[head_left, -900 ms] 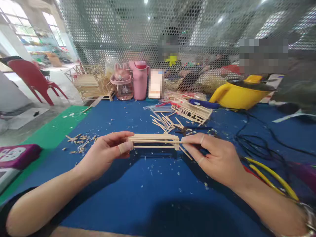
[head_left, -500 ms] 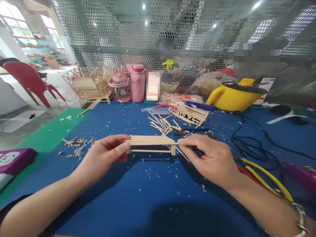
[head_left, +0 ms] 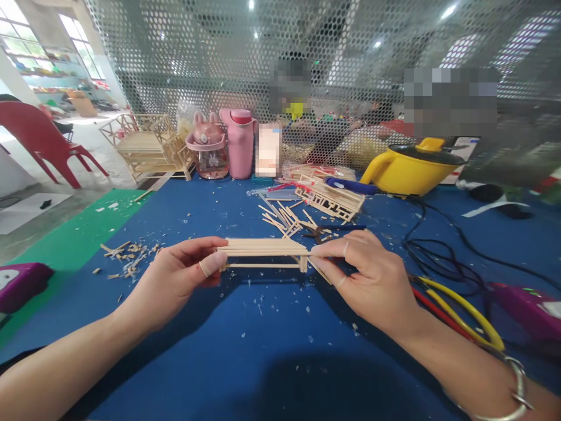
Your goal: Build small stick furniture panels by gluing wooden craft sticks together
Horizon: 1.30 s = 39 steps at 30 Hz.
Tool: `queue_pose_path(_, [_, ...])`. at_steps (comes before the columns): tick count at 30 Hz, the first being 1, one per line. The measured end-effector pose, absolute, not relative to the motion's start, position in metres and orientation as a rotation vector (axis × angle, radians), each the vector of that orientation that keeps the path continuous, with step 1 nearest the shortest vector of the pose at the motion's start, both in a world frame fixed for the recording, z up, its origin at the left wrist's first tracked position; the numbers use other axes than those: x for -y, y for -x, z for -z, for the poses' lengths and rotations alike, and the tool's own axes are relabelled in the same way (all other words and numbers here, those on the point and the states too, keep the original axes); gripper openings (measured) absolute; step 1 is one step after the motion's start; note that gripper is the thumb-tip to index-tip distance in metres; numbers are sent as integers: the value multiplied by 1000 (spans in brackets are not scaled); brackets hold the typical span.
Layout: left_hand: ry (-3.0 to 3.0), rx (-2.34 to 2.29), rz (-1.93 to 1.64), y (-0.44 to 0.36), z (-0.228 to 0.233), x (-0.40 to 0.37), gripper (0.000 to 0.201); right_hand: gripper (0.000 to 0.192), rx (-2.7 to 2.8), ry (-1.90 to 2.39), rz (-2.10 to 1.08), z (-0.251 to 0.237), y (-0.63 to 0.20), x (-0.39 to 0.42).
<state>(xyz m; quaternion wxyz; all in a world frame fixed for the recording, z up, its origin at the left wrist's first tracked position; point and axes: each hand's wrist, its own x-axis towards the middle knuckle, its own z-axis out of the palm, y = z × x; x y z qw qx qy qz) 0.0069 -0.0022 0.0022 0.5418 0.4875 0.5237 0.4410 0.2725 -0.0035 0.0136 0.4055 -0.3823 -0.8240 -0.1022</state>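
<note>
I see front stick point(head_left: 267, 254) now flush, stick frame point(head_left: 263, 244) top gapless | left hand point(head_left: 175, 278): clamped round frame's left end | right hand point(head_left: 372, 280): tight pinch, probably stick's tip

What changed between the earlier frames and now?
The front stick, its right end apart from the wooden frame at first, now lies along the frame's front edge. Unchanged: the left hand grips the frame's left end, the right hand pinches the stick's right end.
</note>
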Motion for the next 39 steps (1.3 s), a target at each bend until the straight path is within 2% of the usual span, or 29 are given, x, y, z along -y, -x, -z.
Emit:
queue_pose_path(12, [-1152, -1233, -1045, -8, -4, 3, 39, 12, 2068, 953, 166, -9, -272, 4])
queue_pose_path(16, [-1155, -1223, -1036, -8, -4, 3, 36, 8, 2087, 997, 234, -11, -269, 5])
queue_pose_path(22, [-1179, -1181, -1042, -6, -2, 2, 34, 13, 2105, 997, 305, -12, -266, 3])
queue_pose_path(27, [-1237, -1173, -1039, -4, -1, 2, 37, 17, 2100, 982, 266, -11, -267, 3])
queue_pose_path(39, [-1440, -1285, -1040, 4, 9, 7, 31, 17, 2121, 938, 153, -8, -266, 11])
